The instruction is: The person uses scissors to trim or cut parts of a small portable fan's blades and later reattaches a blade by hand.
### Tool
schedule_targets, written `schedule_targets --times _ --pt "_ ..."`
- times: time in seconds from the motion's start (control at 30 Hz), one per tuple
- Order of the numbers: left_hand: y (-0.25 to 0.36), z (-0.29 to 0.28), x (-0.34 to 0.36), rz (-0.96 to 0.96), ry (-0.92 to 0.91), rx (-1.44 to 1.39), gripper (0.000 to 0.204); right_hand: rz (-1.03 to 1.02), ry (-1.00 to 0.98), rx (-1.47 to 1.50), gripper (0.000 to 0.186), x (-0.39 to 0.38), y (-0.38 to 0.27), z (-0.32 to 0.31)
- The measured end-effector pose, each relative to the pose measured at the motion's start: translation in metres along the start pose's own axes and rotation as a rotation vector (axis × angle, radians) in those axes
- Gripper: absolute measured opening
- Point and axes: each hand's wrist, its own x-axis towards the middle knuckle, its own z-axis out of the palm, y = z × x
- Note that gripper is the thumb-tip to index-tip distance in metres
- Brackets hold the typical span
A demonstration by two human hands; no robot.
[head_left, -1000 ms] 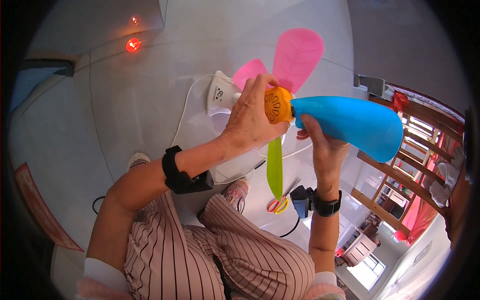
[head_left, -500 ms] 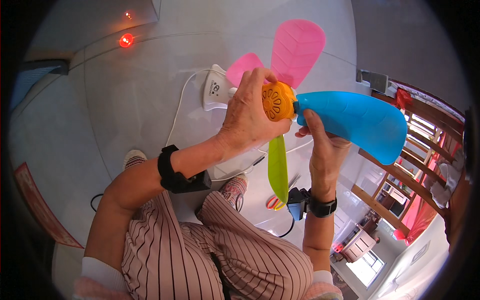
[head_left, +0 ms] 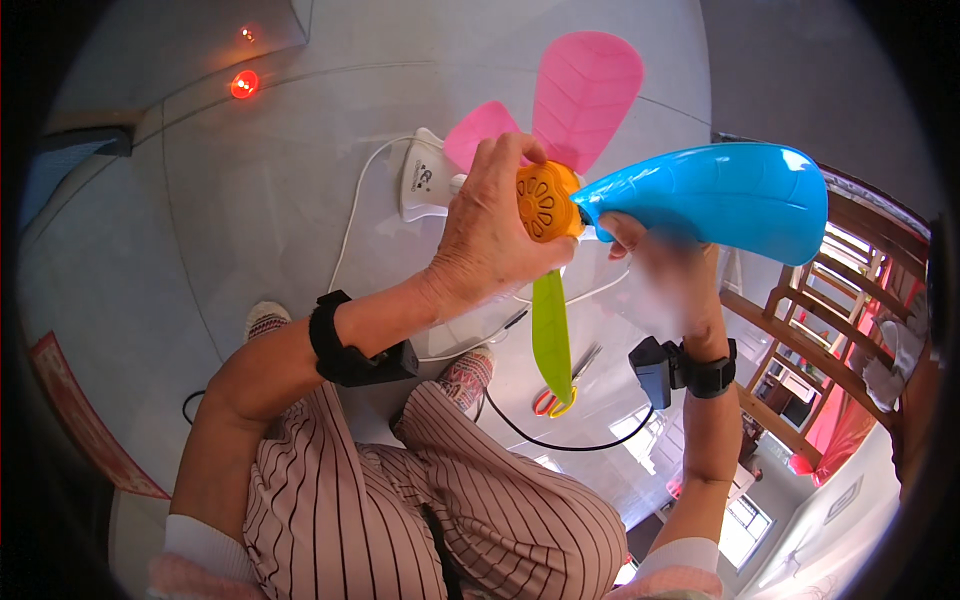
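Observation:
My left hand grips the orange, flower-patterned hub of a toy-like fan, thumb below and fingers on top. From the hub spread a large pink blade, a smaller-looking pink one, a green blade hanging down, and a blue blade to the right. My right hand, partly blurred, has its fingers closed at the blue blade's root, close to the hub. Behind the left hand lies the white fan base, its near part covered by that hand.
A white cord loops over the tiled floor. Scissors with red and yellow handles lie below the green blade. A black cable hangs from my right wrist device. Wooden furniture stands on the right; a red light glows far left.
My right hand has swung outward to the right, and the blue blade has tilted upward, its tip higher. My left hand keeps hold of the hub and has shifted slightly left.

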Motion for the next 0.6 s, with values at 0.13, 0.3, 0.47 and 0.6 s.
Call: schedule_targets --times 0.13,0.3,0.47,0.6 --pt "-0.002 -0.003 0.001 0.009 0.001 0.057 0.061 -0.025 0.068 -0.003 0.018 -0.005 0.007 0.015" --pt "0.002 0.002 0.001 0.006 0.017 0.063 0.060 0.022 0.358 0.144 0.017 -0.017 0.009 0.036" --pt "0.000 0.001 0.000 0.019 0.019 0.072 0.061 0.038 0.484 0.210 0.017 -0.022 0.007 0.051" --pt "0.001 0.001 -0.001 0.052 -0.002 0.096 0.061 0.014 0.370 0.121 0.016 -0.024 0.011 0.038"
